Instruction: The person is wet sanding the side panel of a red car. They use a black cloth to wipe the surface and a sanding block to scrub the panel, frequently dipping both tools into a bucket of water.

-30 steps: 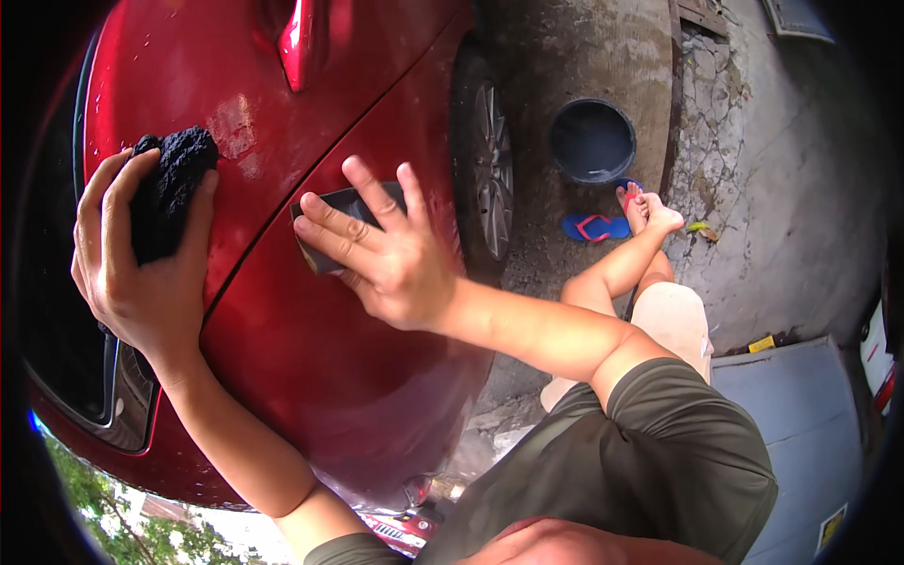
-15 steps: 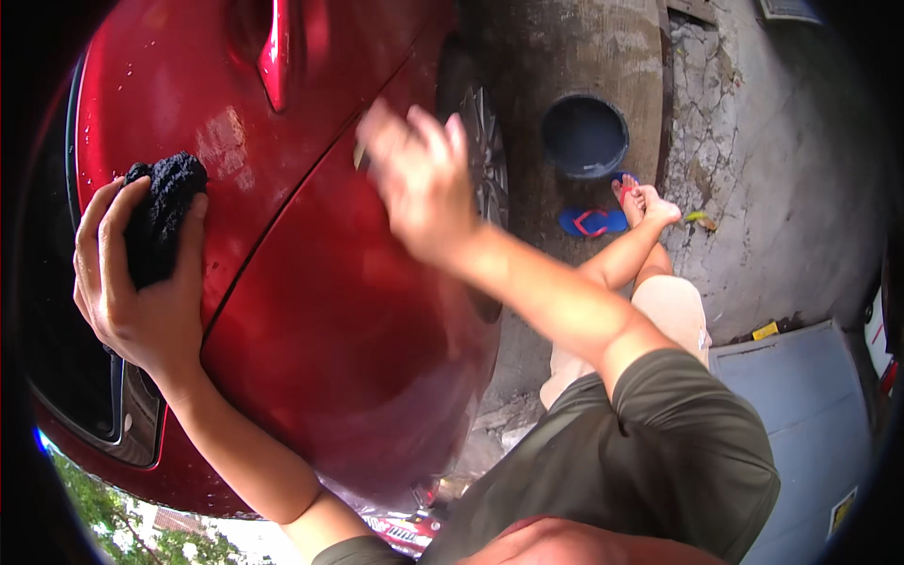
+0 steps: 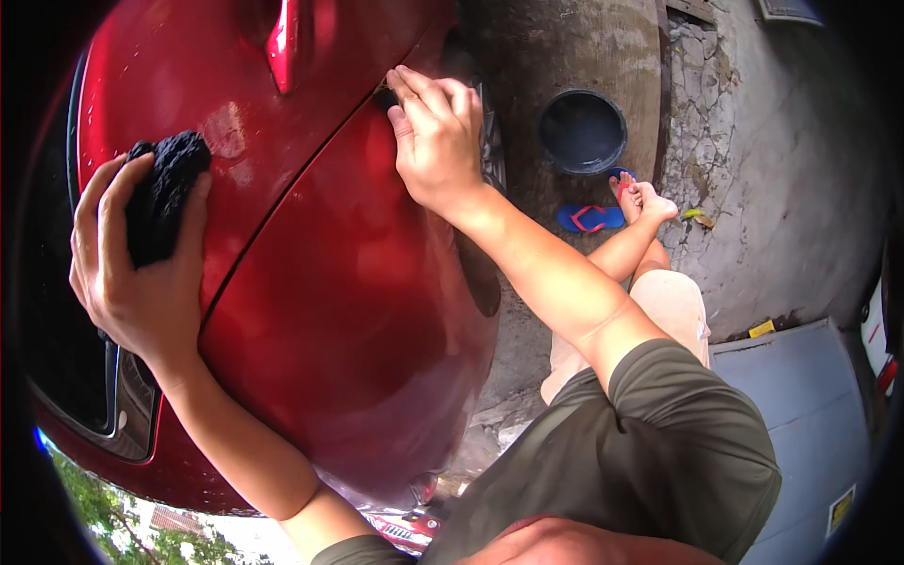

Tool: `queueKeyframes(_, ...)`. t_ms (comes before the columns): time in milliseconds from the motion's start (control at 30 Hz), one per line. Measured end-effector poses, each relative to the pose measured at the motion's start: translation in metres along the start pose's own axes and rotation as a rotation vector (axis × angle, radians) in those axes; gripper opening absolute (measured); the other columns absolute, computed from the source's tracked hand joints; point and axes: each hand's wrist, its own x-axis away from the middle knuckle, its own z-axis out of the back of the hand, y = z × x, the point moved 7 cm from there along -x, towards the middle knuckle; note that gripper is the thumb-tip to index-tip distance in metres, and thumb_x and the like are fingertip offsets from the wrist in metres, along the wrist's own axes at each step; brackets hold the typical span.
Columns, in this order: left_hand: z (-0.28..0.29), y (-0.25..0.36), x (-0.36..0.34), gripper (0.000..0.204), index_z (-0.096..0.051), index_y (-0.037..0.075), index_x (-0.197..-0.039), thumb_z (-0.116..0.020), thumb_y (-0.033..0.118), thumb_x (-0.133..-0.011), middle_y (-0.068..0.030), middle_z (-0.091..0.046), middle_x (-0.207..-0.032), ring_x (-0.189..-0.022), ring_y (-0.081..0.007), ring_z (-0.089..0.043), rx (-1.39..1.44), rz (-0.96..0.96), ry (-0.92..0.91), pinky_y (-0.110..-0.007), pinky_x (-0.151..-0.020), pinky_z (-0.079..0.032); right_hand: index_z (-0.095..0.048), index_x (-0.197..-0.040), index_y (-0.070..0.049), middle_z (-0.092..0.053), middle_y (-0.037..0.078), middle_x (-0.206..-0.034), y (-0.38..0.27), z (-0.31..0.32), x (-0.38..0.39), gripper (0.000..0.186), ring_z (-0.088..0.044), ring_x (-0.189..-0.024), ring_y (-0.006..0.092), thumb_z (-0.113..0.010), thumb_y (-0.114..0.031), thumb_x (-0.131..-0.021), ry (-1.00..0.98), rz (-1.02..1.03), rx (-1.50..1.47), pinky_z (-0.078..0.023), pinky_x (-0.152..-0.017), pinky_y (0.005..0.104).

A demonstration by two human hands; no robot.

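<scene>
My left hand (image 3: 127,264) holds a black, rough-textured wad (image 3: 169,193), either a sponge or a bunched cloth, against the side of a red car (image 3: 348,311). It rests near the dark window, its fingers curled round the wad. Further right, my right hand (image 3: 438,137) has its fingers drawn together with the tips on the red panel, by the dark seam (image 3: 282,198) and close to the wheel arch. A small yellowish and dark bit shows at those fingertips; what it is I cannot make out. A dull, pale patch (image 3: 226,132) marks the paint between the hands.
A red door handle (image 3: 282,47) juts out at the top. On the concrete stands a dark round basin (image 3: 586,170). Beside it lies a blue flip-flop (image 3: 576,218) with red straps, near my crossed feet. Grey panelling (image 3: 800,386) stands at the right.
My right hand has moved up and slightly right along the seam, and its blur is gone. The left hand and the black wad have shifted slightly upward.
</scene>
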Motion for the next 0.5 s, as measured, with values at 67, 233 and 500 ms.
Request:
queueKeyframes(67, 0.001, -0.003, 0.005, 0.041, -0.077, 0.016, -0.11, -0.093, 0.029, -0.075, 0.0015, -0.075, -0.119, -0.106, -0.0234, -0.073, 0.026, 0.012, 0.005, -0.04, -0.093, -0.055, -0.068, -0.13, 0.001, -0.067, 0.012, -0.132, -0.021, 0.005, 0.015, 0.039, -0.057, -0.116, 0.0328, -0.068, -0.008, -0.092, 0.003, 0.046, -0.167, -0.046, -0.103, 0.0463)
queueKeyframes(233, 0.005, -0.003, 0.008, 0.042, -0.077, 0.019, -0.111, -0.092, 0.036, -0.075, 0.0049, -0.074, -0.121, -0.111, -0.0209, -0.071, 0.031, 0.091, -0.004, -0.04, -0.1, -0.051, -0.063, -0.138, 0.002, -0.072, 0.018, -0.112, 0.016, 0.031, 0.001, 0.043, -0.064, -0.104, 0.0354, -0.065, -0.006, -0.096, 0.129, -0.01, -0.074, -0.053, -0.094, 0.0434)
queueKeyframes(500, 0.009, -0.005, 0.015, 0.04, -0.076, 0.021, -0.11, -0.089, 0.042, -0.077, 0.0087, -0.072, -0.119, -0.112, -0.0201, -0.07, 0.024, 0.07, 0.026, -0.041, -0.101, -0.051, -0.063, -0.138, 0.001, -0.073, 0.019, -0.122, -0.019, 0.011, 0.006, 0.044, -0.07, -0.11, 0.0353, -0.062, -0.005, -0.094, -0.117, 0.072, 0.031, -0.057, -0.095, 0.0429)
